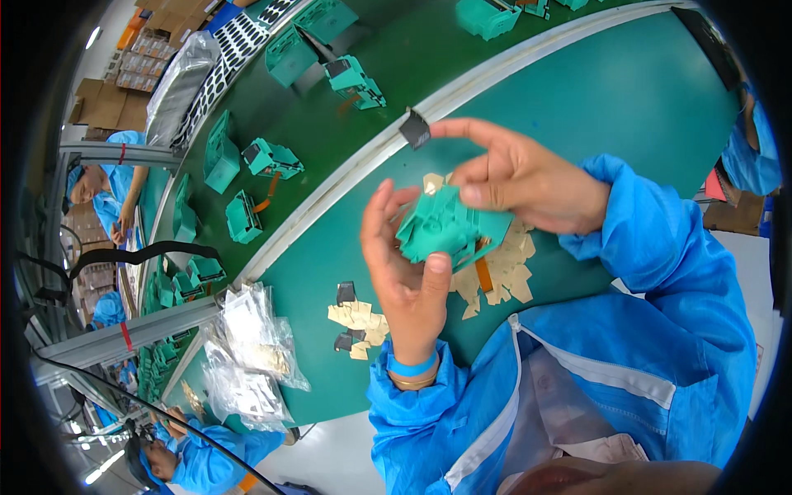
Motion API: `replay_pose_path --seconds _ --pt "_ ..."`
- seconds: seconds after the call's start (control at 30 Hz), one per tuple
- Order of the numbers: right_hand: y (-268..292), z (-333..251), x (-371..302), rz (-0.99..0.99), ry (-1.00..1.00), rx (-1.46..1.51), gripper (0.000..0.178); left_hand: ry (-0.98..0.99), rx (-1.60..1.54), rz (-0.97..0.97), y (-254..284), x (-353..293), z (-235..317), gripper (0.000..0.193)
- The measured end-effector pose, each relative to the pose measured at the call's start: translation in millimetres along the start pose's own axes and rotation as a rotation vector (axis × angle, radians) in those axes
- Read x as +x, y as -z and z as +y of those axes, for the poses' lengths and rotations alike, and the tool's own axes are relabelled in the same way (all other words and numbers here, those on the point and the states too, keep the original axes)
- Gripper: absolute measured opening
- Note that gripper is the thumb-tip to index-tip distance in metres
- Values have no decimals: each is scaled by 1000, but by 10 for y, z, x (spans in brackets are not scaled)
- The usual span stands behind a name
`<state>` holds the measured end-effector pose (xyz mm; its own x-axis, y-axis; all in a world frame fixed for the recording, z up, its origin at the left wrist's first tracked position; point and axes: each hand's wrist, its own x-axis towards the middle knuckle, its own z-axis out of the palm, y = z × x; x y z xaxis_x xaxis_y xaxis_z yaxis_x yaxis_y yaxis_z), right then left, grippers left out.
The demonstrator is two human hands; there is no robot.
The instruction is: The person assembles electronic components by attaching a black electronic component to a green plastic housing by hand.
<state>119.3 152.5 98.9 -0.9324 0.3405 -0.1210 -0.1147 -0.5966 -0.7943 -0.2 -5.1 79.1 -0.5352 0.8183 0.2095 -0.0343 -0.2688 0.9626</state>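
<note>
A green plastic housing (445, 223) sits in my left hand (404, 264), with the thumb along its near side and the fingers wrapped round its left. An orange flat ribbon cable (483, 275) hangs from its lower side. My right hand (528, 177) reaches over the housing from the right, thumb at its upper edge. A small black square pad (415, 129) is at the tip of its outstretched index finger; the other fingers are curled. A cream paper scrap (433, 182) shows beside the right thumb. Under the housing lies a pile of cream paper scraps (513, 266) on the green table.
More cream scraps (360, 317) with black pads lie left of my left wrist. Clear plastic bags (247, 355) rest at the table's left end. Beyond a white rail (330, 186), a dark green belt carries several green housings (355, 81). Other people in blue work at the left and far right.
</note>
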Motion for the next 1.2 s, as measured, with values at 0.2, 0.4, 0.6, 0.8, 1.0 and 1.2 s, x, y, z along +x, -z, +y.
replay_pose_path --seconds 0.2,0.4,0.6,0.8,1.0,1.2 --pt "112 86 -103 3 -22 -521 63 255 -61 37 22 -81 -119 44" --pt "454 274 -26 89 328 -483 17 349 -102 100 -57 -36 -274 38" --pt "523 523 -16 12 244 -381 14 331 50 121 -27 -5 -470 36" --pt "537 648 25 32 151 -375 9 300 185 93 74 -24 -610 37" --pt "534 711 49 16 76 -441 7 271 319 58 127 -35 -654 37" --pt "530 738 50 32 82 -502 7 273 324 51 150 -44 -682 36"
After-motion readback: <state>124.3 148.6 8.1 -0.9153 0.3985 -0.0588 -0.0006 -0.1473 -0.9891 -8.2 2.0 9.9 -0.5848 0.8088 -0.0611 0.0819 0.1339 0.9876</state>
